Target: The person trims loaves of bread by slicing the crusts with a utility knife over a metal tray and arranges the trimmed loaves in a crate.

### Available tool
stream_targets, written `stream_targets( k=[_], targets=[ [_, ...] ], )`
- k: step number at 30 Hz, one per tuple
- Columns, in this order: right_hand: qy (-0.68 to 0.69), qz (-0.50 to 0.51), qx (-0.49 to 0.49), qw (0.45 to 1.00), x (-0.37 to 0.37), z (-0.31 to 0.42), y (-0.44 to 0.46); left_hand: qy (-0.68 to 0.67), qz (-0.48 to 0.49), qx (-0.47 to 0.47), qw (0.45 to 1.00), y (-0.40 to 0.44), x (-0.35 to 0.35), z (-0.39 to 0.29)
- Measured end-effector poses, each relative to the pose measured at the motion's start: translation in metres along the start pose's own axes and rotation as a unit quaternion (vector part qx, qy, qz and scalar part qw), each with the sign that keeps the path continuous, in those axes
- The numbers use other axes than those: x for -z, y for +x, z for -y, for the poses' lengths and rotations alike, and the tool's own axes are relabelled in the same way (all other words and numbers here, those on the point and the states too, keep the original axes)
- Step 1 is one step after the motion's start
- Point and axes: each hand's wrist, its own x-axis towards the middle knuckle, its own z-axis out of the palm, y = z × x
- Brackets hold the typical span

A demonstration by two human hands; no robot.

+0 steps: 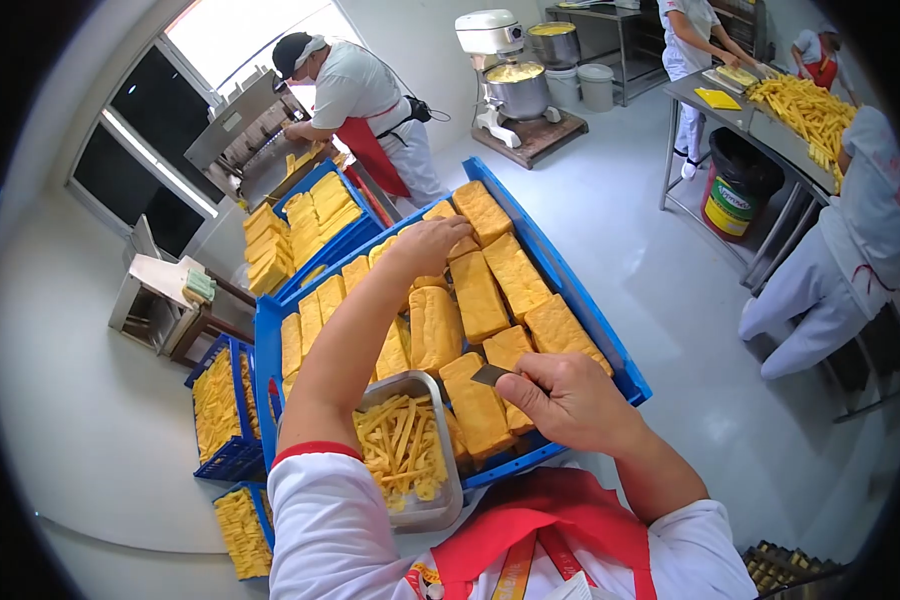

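My left hand (432,246) reaches to the far part of a blue crate (595,335) of yellow bread loaves. Its fingers curl over a bread loaf (462,246) there, partly hidden by the hand. In my right hand (570,398), closed near the crate's front right, is a knife; its short, dark blade (489,374) points left over the nearest loaves (475,405). The handle is hidden in my fist. A metal pan (448,490) of thin yellow crust strips (400,445) rests at the crate's front left, beside my left forearm.
Another blue crate (375,222) with cut bread stands beyond. A co-worker (370,110) works at a machine (260,140) at back left. Stacked blue crates (232,455) sit at left. A mixer (510,90) stands behind; at right, people surround a metal table (690,92) of bread sticks.
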Motion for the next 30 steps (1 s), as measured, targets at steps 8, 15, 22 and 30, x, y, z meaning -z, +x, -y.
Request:
stream_targets(
  k=[8,15,22,30],
  targets=[
    [-0.016,0.002,-0.011,1.000,-0.007,0.003,-0.003,0.058,-0.035,-0.023,0.997,-0.011,0.015,0.003],
    [-0.022,-0.002,-0.038,0.999,-0.014,0.015,0.004,0.104,-0.249,-0.067,0.961,-0.098,0.071,-0.012],
    [-0.099,-0.020,0.002,0.995,-0.027,0.034,0.023,-0.265,-0.289,0.086,0.916,-0.239,0.111,-0.101],
    [-0.170,0.014,0.194,0.966,-0.101,0.080,0.050,-0.294,-0.279,0.163,0.899,-0.321,0.094,-0.140]
  ],
)
